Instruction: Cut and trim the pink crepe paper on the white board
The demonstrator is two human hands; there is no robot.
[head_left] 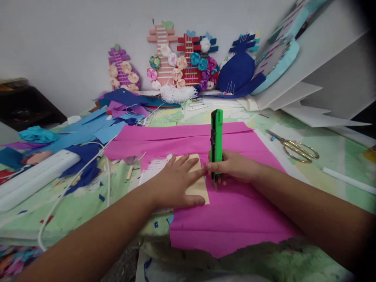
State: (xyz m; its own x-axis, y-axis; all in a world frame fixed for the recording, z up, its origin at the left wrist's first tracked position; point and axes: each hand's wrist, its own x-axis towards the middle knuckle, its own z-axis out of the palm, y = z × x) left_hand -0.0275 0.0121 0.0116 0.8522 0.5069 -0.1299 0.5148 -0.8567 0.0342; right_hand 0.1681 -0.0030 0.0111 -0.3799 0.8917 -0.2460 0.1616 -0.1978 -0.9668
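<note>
My left hand (178, 182) lies flat with spread fingers on a pale yellow card (202, 192), pressing it onto a bright pink sheet (235, 215). In my right hand (235, 166) is a green and black utility knife (216, 141), held upright. Its blade tip points down at the pink sheet, just right of the card's edge; whether it touches the sheet I cannot tell. A white sheet (152, 168) shows left of the card, partly under my left hand. The front edge of the pink sheet is ragged and hangs over the table edge.
Gold-handled scissors (296, 150) lie at the right, near a white stick (348, 180). A white power strip (38, 178) and its cable are at the left beside blue scraps (88, 123). Flower-decorated paper instruments (163, 58) lean against the back wall, with white string (178, 93) before them.
</note>
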